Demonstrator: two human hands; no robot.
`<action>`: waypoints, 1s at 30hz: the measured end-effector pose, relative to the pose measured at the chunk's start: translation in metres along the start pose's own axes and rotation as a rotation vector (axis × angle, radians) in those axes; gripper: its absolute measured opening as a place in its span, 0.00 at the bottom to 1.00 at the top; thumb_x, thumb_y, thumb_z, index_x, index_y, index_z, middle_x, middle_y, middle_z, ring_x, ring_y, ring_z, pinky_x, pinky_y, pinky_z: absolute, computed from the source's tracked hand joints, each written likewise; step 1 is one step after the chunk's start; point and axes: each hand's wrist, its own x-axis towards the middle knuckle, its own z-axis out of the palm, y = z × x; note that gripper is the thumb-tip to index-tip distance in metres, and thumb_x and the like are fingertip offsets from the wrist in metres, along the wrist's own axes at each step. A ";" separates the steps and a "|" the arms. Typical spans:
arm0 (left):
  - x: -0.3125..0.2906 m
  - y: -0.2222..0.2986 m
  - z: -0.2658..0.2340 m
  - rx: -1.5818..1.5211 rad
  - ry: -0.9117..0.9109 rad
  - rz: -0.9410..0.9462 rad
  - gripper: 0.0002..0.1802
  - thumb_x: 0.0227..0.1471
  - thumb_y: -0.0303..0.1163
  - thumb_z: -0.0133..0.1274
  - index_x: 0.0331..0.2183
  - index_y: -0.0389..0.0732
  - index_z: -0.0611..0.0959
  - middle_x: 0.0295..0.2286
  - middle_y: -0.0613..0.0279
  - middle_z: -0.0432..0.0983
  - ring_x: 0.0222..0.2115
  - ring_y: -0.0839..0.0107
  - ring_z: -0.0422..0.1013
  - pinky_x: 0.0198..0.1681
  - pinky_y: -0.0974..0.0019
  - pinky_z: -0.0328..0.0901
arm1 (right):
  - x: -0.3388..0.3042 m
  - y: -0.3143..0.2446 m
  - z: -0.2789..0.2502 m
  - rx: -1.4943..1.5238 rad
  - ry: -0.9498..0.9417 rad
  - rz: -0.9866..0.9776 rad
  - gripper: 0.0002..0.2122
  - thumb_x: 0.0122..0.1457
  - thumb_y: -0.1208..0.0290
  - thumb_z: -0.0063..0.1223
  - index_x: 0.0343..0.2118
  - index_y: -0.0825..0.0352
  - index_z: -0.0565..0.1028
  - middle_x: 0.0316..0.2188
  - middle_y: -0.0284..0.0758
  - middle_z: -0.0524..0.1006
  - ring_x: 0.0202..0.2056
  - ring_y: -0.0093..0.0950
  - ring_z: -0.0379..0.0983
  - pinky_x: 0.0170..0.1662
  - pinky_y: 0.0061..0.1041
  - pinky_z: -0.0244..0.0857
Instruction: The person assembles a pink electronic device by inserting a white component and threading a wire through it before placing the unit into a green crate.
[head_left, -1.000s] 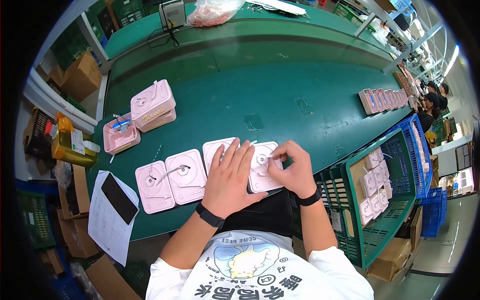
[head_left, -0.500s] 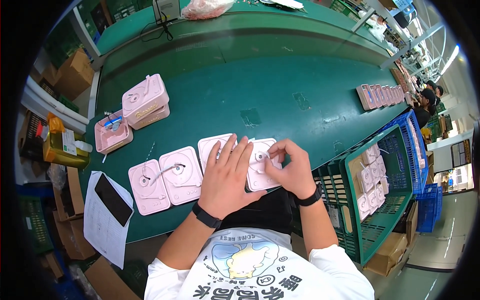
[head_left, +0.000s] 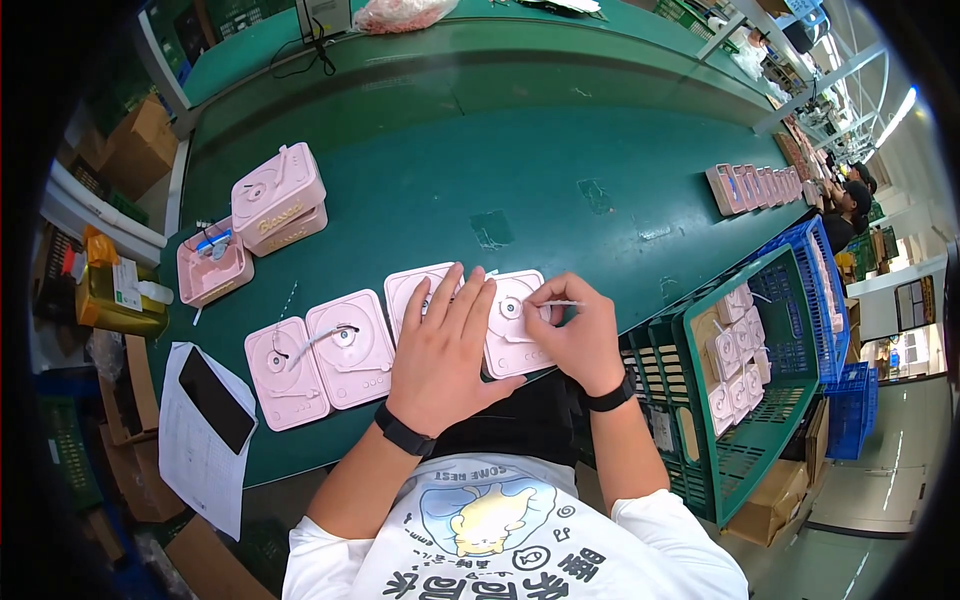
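Four pink, turntable-shaped panels lie in a row along the table's near edge. My left hand (head_left: 440, 345) is spread flat, fingers stretched, over the third panel (head_left: 402, 290) and the left edge of the rightmost panel (head_left: 510, 350). Over that panel's right side, my right hand (head_left: 590, 345) pinches a thin white strip (head_left: 562, 303) between thumb and fingers. A small round hub shows in the middle of its disc. White wires lead from the second panel (head_left: 350, 375) across to the leftmost panel (head_left: 290, 390). My left palm hides most of the third panel.
Pink cases (head_left: 280, 195) are stacked at left beside an open pink box (head_left: 215, 275). A phone (head_left: 217, 400) rests on paper sheets (head_left: 200, 470). Right of me, a green crate (head_left: 700, 420) holds pink panels. More pink boxes (head_left: 750, 190) line the far right; people work beyond.
My right hand has drawn back slightly from the rightmost panel's disc, and the thin white strip now sticks out between its fingers. The left hand stays on the panels. The view has shifted slightly.
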 end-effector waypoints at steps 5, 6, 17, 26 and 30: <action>-0.002 0.002 -0.001 0.001 -0.001 0.005 0.63 0.46 0.60 0.81 0.73 0.35 0.75 0.74 0.45 0.70 0.77 0.43 0.61 0.82 0.35 0.50 | -0.007 0.001 -0.014 -0.125 -0.010 -0.083 0.10 0.60 0.78 0.78 0.43 0.67 0.86 0.36 0.30 0.89 0.32 0.19 0.78 0.40 0.22 0.74; -0.001 0.003 -0.001 -0.002 -0.003 0.006 0.63 0.46 0.60 0.81 0.73 0.35 0.75 0.74 0.45 0.70 0.77 0.43 0.61 0.82 0.35 0.50 | -0.008 0.003 -0.016 -0.211 -0.014 -0.139 0.12 0.60 0.78 0.78 0.45 0.66 0.86 0.36 0.30 0.89 0.31 0.19 0.78 0.40 0.22 0.74; 0.001 0.001 0.006 0.011 0.021 -0.004 0.63 0.46 0.61 0.80 0.73 0.34 0.75 0.73 0.43 0.70 0.77 0.42 0.62 0.82 0.35 0.50 | -0.007 0.005 0.005 -0.267 0.056 -0.201 0.14 0.64 0.78 0.73 0.51 0.65 0.86 0.38 0.35 0.89 0.29 0.29 0.79 0.35 0.30 0.73; 0.002 0.006 -0.008 -0.020 0.034 0.016 0.58 0.51 0.58 0.78 0.71 0.31 0.77 0.71 0.41 0.74 0.74 0.42 0.66 0.79 0.37 0.55 | -0.006 0.001 0.013 -0.234 0.067 -0.199 0.13 0.64 0.82 0.72 0.50 0.67 0.84 0.41 0.37 0.91 0.28 0.28 0.79 0.33 0.28 0.74; 0.020 0.001 -0.013 -0.264 0.091 -0.138 0.50 0.56 0.49 0.76 0.71 0.34 0.77 0.64 0.42 0.79 0.66 0.43 0.74 0.72 0.42 0.64 | -0.005 0.006 0.010 -0.176 0.060 -0.201 0.11 0.64 0.82 0.71 0.47 0.67 0.84 0.38 0.35 0.89 0.27 0.27 0.79 0.40 0.28 0.78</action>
